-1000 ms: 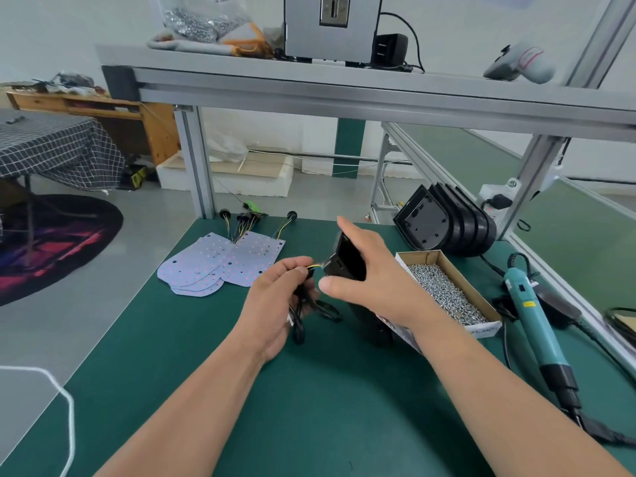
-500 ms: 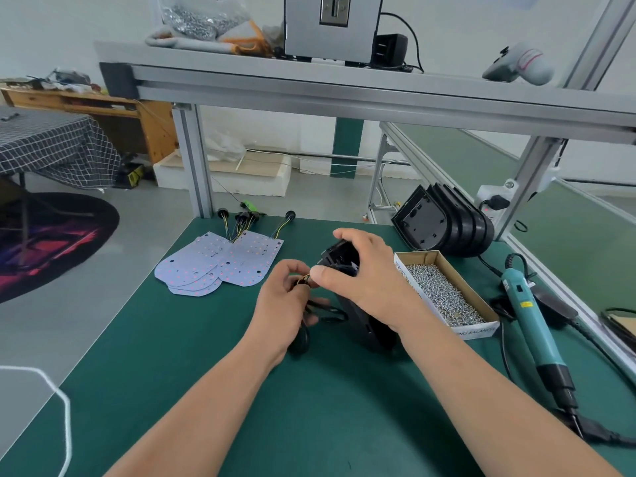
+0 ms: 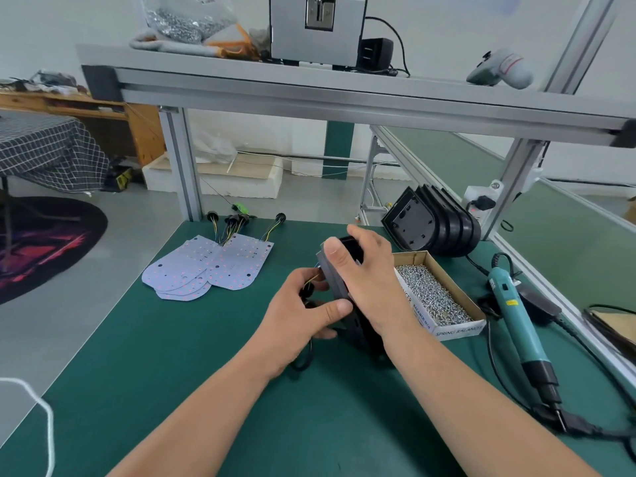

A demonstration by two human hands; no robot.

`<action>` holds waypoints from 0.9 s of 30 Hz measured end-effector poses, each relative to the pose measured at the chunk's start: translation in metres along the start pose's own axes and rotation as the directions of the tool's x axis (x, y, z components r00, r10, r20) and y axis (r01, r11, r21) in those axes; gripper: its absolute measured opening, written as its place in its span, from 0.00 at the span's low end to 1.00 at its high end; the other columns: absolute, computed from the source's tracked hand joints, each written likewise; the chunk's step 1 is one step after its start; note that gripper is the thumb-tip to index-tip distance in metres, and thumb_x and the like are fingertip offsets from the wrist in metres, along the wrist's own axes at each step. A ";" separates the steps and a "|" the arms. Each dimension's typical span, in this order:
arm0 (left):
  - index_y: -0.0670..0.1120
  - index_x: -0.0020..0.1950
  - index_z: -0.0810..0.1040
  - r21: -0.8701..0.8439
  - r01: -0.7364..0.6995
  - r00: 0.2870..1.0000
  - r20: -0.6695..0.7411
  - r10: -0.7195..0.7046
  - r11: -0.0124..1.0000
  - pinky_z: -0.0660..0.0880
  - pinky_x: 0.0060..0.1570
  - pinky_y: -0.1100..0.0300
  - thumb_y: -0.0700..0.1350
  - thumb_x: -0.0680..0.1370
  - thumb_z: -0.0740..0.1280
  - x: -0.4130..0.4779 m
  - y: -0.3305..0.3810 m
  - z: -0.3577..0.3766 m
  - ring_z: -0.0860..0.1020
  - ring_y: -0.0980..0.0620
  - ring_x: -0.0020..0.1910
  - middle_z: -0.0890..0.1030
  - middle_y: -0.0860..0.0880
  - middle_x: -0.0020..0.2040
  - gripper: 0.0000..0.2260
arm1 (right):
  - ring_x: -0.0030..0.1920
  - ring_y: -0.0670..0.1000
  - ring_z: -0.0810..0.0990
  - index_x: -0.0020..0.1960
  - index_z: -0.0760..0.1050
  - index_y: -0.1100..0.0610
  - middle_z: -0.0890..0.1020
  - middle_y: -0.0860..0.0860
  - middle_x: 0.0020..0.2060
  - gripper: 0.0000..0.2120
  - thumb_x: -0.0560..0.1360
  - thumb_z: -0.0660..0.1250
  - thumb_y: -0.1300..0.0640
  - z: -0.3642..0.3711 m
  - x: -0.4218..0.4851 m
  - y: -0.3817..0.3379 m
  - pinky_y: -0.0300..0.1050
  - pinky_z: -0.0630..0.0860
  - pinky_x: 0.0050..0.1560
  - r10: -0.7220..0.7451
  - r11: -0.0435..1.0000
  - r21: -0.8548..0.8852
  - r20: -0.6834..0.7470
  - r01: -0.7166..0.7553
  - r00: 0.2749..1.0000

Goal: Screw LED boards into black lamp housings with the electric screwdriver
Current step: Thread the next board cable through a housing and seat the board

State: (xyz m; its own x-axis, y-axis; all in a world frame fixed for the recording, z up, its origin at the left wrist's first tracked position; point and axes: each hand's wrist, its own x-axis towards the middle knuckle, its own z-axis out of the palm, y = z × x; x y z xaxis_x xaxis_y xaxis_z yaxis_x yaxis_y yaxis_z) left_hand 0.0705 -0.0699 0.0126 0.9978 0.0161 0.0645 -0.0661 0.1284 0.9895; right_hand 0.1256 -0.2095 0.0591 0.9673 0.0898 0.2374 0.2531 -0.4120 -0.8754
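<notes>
Low in the middle of the frame, above the green table [image 3: 172, 373], grips a black lamp housing [image 3: 351, 245] stood on edge with the right hand [image 3: 370, 284], fingers curled over its top and thumb down its grey near face. Just left of it, pinches the housing's wired lead [image 3: 308, 287] in the left hand [image 3: 296, 318], thumb laid against the housing's lower edge; cannot tell whether a board sits inside. To the right, just beside the right wrist, an open cardboard box of screws [image 3: 433, 297], and further right the teal electric screwdriver [image 3: 516, 315], flat on the table and untouched. Left of centre and farther back, a fanned pile of loose LED boards [image 3: 206, 266], leads pointing away. Toward the right at the table's far edge, a leaning row of spare housings [image 3: 437, 225]. Across the top, a metal shelf [image 3: 344, 98] with a grey box [image 3: 316, 29] and a bag of screws [image 3: 179, 18]
</notes>
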 end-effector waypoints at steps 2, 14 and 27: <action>0.51 0.66 0.77 -0.066 0.009 1.000 -0.016 -0.010 0.998 0.85 0.43 0.50 0.54 0.65 0.83 0.000 -0.002 -0.001 0.87 0.45 0.54 0.80 0.44 0.65 0.32 | 0.67 0.48 0.71 0.67 0.73 0.46 0.69 0.48 0.66 0.34 0.74 0.61 0.22 -0.003 0.001 0.000 0.45 0.71 0.65 -0.001 0.997 0.081 0.047 -0.003 0.999; 0.49 0.69 0.75 -0.156 0.076 0.997 -0.003 -0.077 0.985 0.76 0.31 0.59 0.47 0.74 0.78 0.006 -0.005 -0.013 0.87 0.47 0.47 0.86 0.45 0.56 0.25 | 0.67 0.35 0.75 0.75 0.74 0.46 0.79 0.36 0.67 0.29 0.78 0.71 0.36 -0.059 -0.001 0.034 0.46 0.73 0.72 0.057 0.981 -0.192 0.367 0.016 0.928; 0.61 0.65 0.83 -0.064 0.091 0.995 0.036 -0.089 0.994 0.68 0.26 0.61 0.61 0.75 0.75 0.006 0.007 -0.016 0.77 0.46 0.35 0.86 0.44 0.55 0.19 | 0.66 0.41 0.72 0.79 0.65 0.38 0.70 0.40 0.67 0.50 0.60 0.74 0.26 -0.077 -0.006 0.043 0.38 0.70 0.62 0.103 0.918 -0.383 0.486 0.105 0.868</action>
State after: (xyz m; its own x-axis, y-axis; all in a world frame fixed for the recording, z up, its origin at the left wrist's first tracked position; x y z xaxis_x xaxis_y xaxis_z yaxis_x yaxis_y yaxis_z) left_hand 0.0763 -0.0532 0.0178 0.9993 -0.0309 -0.0192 0.0248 0.1928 0.9809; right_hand 0.1293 -0.2979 0.0528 0.8750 0.4758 -0.0890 0.3265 -0.7159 -0.6172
